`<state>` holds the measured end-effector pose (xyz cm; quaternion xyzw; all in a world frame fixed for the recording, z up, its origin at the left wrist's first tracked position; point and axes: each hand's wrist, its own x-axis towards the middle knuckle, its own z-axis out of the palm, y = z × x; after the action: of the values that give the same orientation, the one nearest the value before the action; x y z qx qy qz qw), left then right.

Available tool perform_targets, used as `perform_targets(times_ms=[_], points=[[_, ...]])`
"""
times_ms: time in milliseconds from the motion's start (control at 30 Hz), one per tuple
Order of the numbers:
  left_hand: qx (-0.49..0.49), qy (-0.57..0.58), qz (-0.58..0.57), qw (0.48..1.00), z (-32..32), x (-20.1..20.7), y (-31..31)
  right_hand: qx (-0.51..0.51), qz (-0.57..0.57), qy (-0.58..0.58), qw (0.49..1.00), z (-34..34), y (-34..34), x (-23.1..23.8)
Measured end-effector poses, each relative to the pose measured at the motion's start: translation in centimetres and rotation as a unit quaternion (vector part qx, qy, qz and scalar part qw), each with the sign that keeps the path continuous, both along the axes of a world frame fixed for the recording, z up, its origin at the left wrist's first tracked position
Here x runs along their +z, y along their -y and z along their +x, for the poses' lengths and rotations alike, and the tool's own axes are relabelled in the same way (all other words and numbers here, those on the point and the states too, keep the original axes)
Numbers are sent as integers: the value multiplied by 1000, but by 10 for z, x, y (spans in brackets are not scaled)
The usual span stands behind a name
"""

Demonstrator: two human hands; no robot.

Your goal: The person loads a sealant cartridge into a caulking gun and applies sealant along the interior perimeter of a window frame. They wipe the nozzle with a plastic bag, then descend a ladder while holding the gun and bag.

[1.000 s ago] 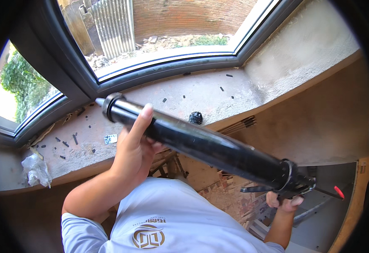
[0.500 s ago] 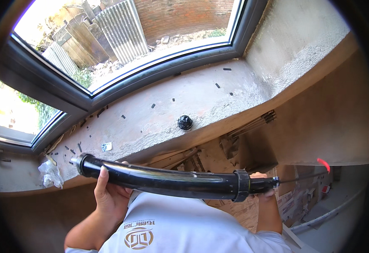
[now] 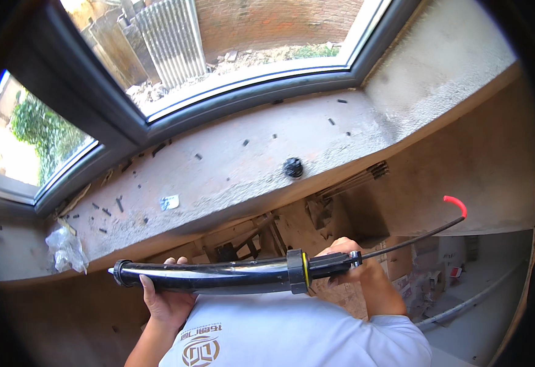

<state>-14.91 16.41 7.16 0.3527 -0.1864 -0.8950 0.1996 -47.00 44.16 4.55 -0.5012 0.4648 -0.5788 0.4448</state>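
Observation:
A caulking gun with a long black barrel lies crosswise in front of my body, almost level. My left hand grips the barrel near its capped front end, the thumb over the top. At the other end my right hand is closed around the handle part, behind the black collar. A yellow ring shows at that collar. From the back of the gun a thin dark rod sticks out to the right, ending in a curved red tip. The trigger is hidden.
Beyond the gun runs a rough plaster windowsill below a dark window frame. On it lie a round black object, small black pieces, a white-and-blue packet and crumpled clear plastic. Cardboard and a pale pipe lie lower right.
My right hand and the gun's handle end have shifted left and slightly up, and more of the rod shows. The yellow ring at the collar has come into sight. The view has turned slightly.

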Motion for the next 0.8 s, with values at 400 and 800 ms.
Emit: perform_targets(times_ms=[400,800], points=[[-7,-75,156,985,185,-166,90,33,196,-144,969,179,159,15],[119,261,-309,907,305,-200,189,19,396,-354,847,286,252,7]])
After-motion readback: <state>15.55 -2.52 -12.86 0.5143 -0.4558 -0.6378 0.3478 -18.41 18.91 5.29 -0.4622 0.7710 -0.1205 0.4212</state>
